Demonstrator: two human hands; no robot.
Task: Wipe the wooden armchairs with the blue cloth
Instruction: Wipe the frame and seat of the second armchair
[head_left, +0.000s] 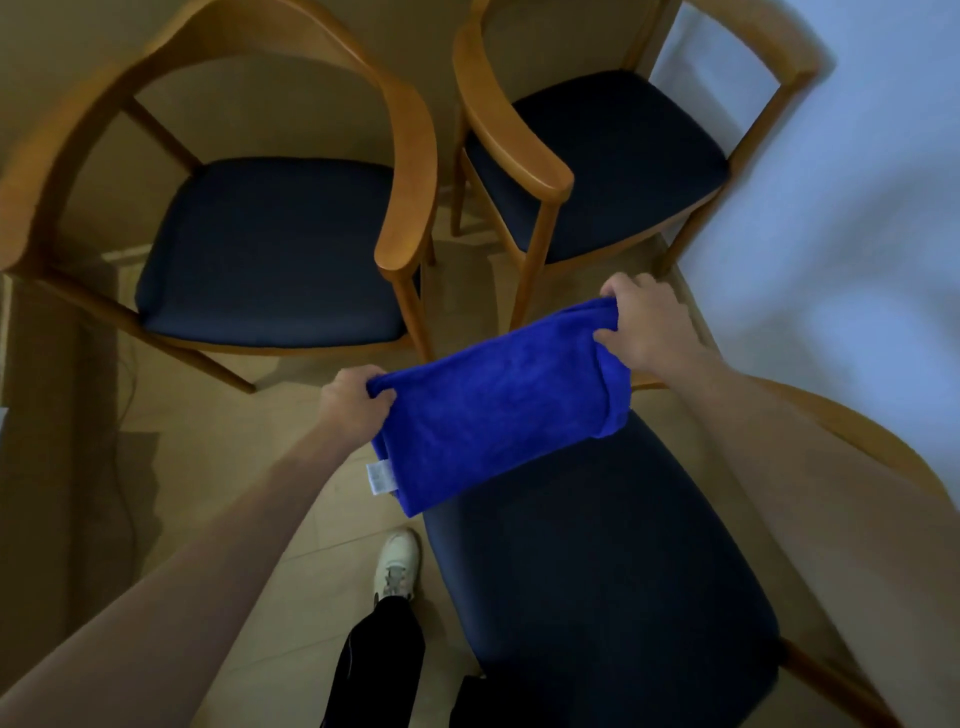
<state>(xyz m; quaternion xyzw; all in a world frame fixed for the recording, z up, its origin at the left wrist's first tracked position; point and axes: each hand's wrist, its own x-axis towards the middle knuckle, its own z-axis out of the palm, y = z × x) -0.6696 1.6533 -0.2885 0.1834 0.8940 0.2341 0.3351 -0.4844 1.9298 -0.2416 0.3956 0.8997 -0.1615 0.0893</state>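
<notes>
A folded blue cloth (493, 405) with a small white label hangs stretched between both hands, in the air above the front of a near armchair's dark seat (597, 571). My left hand (353, 405) grips the cloth's left top corner. My right hand (649, 327) grips its right top corner, higher and farther away. Two more wooden armchairs with dark seat pads stand beyond: the left armchair (410, 156) and the right armchair (498, 114), side by side with their armrests almost touching.
The floor (249, 467) is light tile. A pale wall (857, 182) runs along the right side, close to the right armchair. My leg in dark trousers with a white shoe (397, 564) stands beside the near armchair. A thin cord trails on the floor at left.
</notes>
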